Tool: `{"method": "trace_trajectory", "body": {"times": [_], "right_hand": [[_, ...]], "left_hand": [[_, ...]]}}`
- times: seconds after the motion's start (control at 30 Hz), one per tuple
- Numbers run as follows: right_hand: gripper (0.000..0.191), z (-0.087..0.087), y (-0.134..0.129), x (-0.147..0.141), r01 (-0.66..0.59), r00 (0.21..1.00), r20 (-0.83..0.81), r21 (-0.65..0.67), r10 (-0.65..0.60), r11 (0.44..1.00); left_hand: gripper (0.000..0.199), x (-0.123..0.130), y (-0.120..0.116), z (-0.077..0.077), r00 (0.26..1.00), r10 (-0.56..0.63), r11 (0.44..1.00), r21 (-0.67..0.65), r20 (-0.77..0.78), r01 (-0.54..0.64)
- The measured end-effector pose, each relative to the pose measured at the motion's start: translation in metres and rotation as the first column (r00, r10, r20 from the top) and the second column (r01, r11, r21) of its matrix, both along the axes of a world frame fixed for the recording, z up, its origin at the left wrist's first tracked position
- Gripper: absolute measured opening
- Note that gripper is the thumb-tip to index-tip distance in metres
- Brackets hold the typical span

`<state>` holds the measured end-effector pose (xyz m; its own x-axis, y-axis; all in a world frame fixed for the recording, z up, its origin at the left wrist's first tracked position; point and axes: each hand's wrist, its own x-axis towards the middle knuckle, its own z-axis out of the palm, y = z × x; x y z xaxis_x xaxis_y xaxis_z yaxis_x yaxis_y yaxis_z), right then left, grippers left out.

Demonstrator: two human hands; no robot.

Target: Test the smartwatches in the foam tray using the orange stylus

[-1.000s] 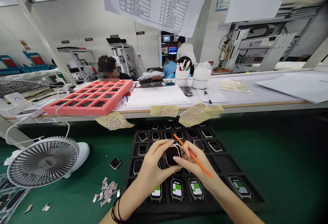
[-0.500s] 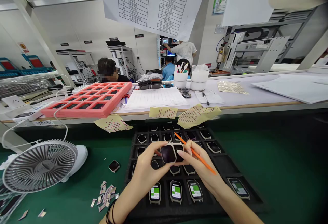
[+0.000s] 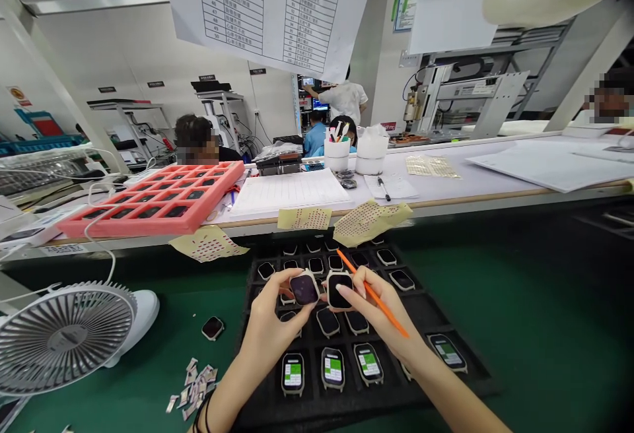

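Left hand pinching smartwatch at its rim, thumb against fingers, held up over black foam tray. Right hand beside it, pinching second smartwatch, thumb across dark screen, orange stick tucked through fingers. Lit smartwatches along tray's near edge; loose smartwatch beyond left edge.

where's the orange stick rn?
Head view, just right of centre: the orange stick is in the right hand, slanting, its upper end above the watch in that hand, over the black tray.
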<state>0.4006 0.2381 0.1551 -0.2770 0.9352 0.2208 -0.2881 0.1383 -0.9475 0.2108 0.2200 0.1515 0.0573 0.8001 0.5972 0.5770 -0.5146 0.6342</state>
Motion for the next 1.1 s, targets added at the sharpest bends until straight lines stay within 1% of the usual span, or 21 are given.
{"method": "trace_trajectory", "body": {"times": [0.07, 0.1, 0.17, 0.2, 0.23, 0.3, 0.33, 0.37, 0.43, 0.53, 0.63, 0.7, 0.77, 0.8, 0.83, 0.9, 0.93, 0.97, 1.0, 1.03, 1.1], "right_hand": [[0.043, -0.004, 0.004, 0.011, 0.046, 0.998, 0.042, 0.034, -0.047, 0.998], [0.043, -0.008, 0.007, 0.020, 0.100, 0.991, 0.078, 0.065, -0.105, 0.993], [0.044, -0.022, 0.016, 0.044, 0.268, 0.933, 0.192, 0.188, -0.303, 0.945], [0.044, -0.031, 0.020, 0.058, 0.345, 0.879, 0.252, 0.248, -0.404, 0.905], [0.045, -0.041, 0.025, 0.073, 0.386, 0.819, 0.327, 0.294, -0.472, 0.874], [0.044, -0.060, 0.031, 0.101, 0.404, 0.693, 0.485, 0.350, -0.533, 0.845], [0.045, -0.069, 0.033, 0.112, 0.414, 0.591, 0.556, 0.413, -0.585, 0.811], [0.047, -0.077, 0.035, 0.121, 0.428, 0.537, 0.578, 0.442, -0.615, 0.789], [0.047, -0.089, 0.035, 0.132, 0.426, 0.481, 0.605, 0.470, -0.634, 0.773], [0.048, -0.097, 0.034, 0.139, 0.399, 0.444, 0.643, 0.482, -0.624, 0.780], [0.047, -0.094, 0.029, 0.141, 0.377, 0.403, 0.677, 0.490, -0.616, 0.786], [0.044, -0.086, 0.020, 0.139, 0.389, 0.365, 0.677, 0.513, -0.639, 0.765], [0.041, -0.076, 0.005, 0.129, 0.395, 0.352, 0.666, 0.531, -0.658, 0.749], [0.039, -0.071, -0.005, 0.121, 0.365, 0.385, 0.669, 0.522, -0.636, 0.771], [0.037, -0.067, -0.015, 0.111, 0.331, 0.441, 0.674, 0.491, -0.593, 0.805], [0.033, -0.064, -0.034, 0.087, 0.205, 0.548, 0.699, 0.421, -0.460, 0.884], [0.031, -0.065, -0.042, 0.074, 0.136, 0.579, 0.710, 0.401, -0.401, 0.906], [0.028, -0.067, -0.048, 0.062, 0.079, 0.595, 0.724, 0.379, -0.349, 0.922], [0.026, -0.070, -0.053, 0.050, 0.031, 0.605, 0.734, 0.368, -0.310, 0.929], [0.024, -0.074, -0.056, 0.040, -0.011, 0.609, 0.741, 0.364, -0.283, 0.931], [0.018, -0.081, -0.059, 0.024, -0.064, 0.601, 0.752, 0.381, -0.269, 0.922]], "left_hand": [[0.035, 0.000, -0.001, 0.000, 1.000, -0.019, 0.999, -0.028, -0.021, 0.018], [0.035, 0.001, -0.001, 0.000, 0.999, -0.031, 0.998, -0.054, -0.039, 0.029], [0.037, 0.006, 0.000, -0.001, 0.994, -0.061, 0.993, -0.109, -0.095, 0.050], [0.037, 0.010, 0.001, -0.003, 0.987, -0.084, 0.989, -0.133, -0.134, 0.067], [0.037, 0.017, 0.003, -0.004, 0.976, -0.117, 0.984, -0.153, -0.182, 0.089], [0.037, 0.035, 0.010, -0.008, 0.934, -0.200, 0.971, -0.190, -0.296, 0.147], [0.037, 0.046, 0.015, -0.011, 0.904, -0.239, 0.963, -0.208, -0.354, 0.173], [0.037, 0.058, 0.020, -0.014, 0.875, -0.268, 0.956, -0.223, -0.404, 0.190], [0.038, 0.083, 0.031, -0.022, 0.825, -0.300, 0.948, -0.246, -0.479, 0.202], [0.043, 0.114, 0.045, -0.036, 0.803, -0.315, 0.944, -0.254, -0.505, 0.211], [0.046, 0.128, 0.050, -0.045, 0.783, -0.311, 0.947, -0.250, -0.539, 0.204], [0.045, 0.124, 0.047, -0.043, 0.774, -0.289, 0.954, -0.236, -0.564, 0.184], [0.042, 0.107, 0.038, -0.034, 0.773, -0.250, 0.965, -0.214, -0.582, 0.151], [0.039, 0.093, 0.033, -0.028, 0.776, -0.225, 0.971, -0.202, -0.589, 0.129], [0.034, 0.075, 0.027, -0.020, 0.781, -0.192, 0.978, -0.183, -0.594, 0.101], [0.026, 0.030, 0.014, -0.006, 0.800, -0.018, 0.998, -0.061, -0.600, -0.023], [0.023, 0.003, 0.007, 0.001, 0.802, 0.092, 0.995, 0.024, -0.590, -0.097], [0.022, -0.026, 0.000, 0.006, 0.795, 0.231, 0.973, 0.121, -0.560, -0.197], [0.023, -0.057, -0.008, 0.011, 0.769, 0.371, 0.929, 0.206, -0.521, -0.308], [0.024, -0.088, -0.015, 0.015, 0.721, 0.519, 0.855, 0.296, -0.459, -0.427], [0.027, -0.148, -0.031, 0.018, 0.549, 0.760, 0.649, 0.375, -0.347, -0.662]]}}
